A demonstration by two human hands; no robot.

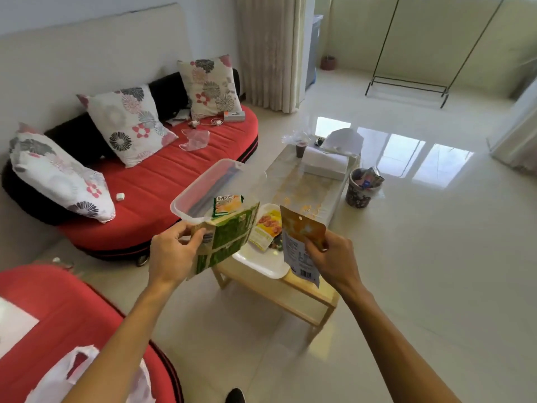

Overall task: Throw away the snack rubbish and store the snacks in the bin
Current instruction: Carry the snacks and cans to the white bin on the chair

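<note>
Over the low worktop (308,289), the left grip (171,251) is clamped on a green snack pack (229,237) plus the near corner of a clear plastic bin (203,184), holding both up tilted. Another small green-orange packet (228,205) sits inside the bin. The right grip (331,260) pinches an orange pouch (302,242) by its edge. Just behind, a white tray (255,263) on the worktop holds more snack packets (267,231). Further off on the floor, beside the worktop's far end, a dark waste basket (359,191) is stuffed with wrappers.
</note>
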